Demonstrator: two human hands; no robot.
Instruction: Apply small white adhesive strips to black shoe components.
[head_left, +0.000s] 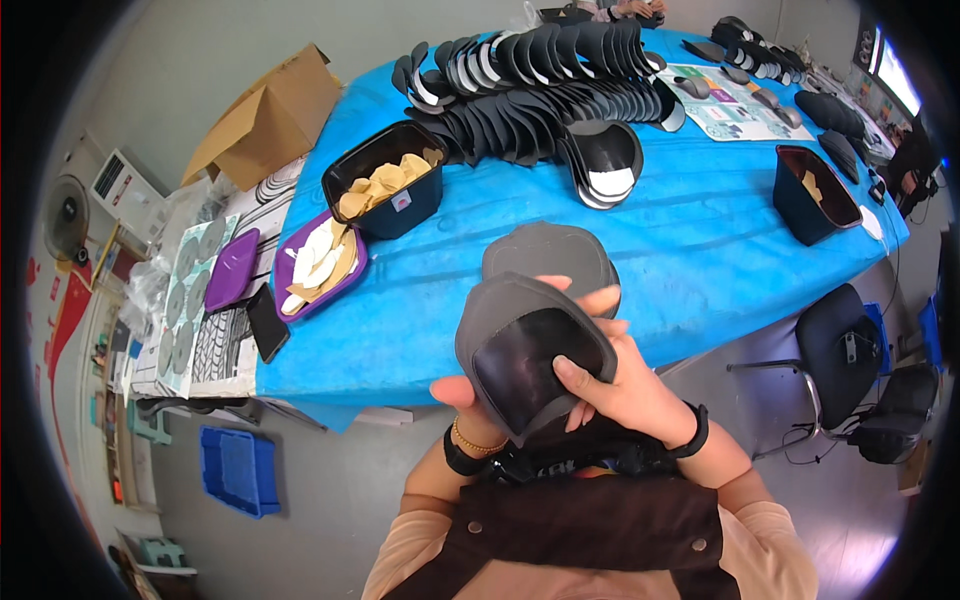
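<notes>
My left hand supports a dark grey curved, cap-like pad from its left side and underneath, thumb out at the edge. A glossy black patch covers the pad's near inner face. Closed on the pad's right side is my right hand, its thumb resting on the glossy patch. Fingertips show beyond the pad's far right edge; some other fingers are hidden behind it. Just past my hands, more dark grey pads lie overlapped on the blue-covered table, partly covered by the held one.
Long rows of nested dark pads fill the table's far side, beside a short stack. Left stand a black bin of tan pieces and a purple tray. Another bin is right, near a chair. A blue crate sits on the floor.
</notes>
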